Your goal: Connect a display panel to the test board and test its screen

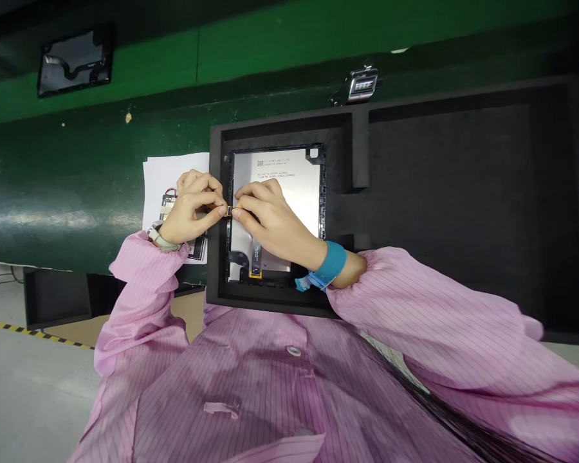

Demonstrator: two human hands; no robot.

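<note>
**Pinching small connector at panel's left edge**

Meeting fingertip to fingertip: left hand [189, 209] and right hand [265, 215], both pinched on a small connector [229, 210] between them. Sits at left edge of silver panel [296, 186] in black foam tray [361, 161], long axis across the edge. Both equally near. Label print on panel too small to read.

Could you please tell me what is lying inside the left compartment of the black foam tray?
A tablet-like panel, back side up, lies in the black foam tray. The left hand and right hand pinch a small connector at its left edge. The hands cover the panel's middle.
</note>
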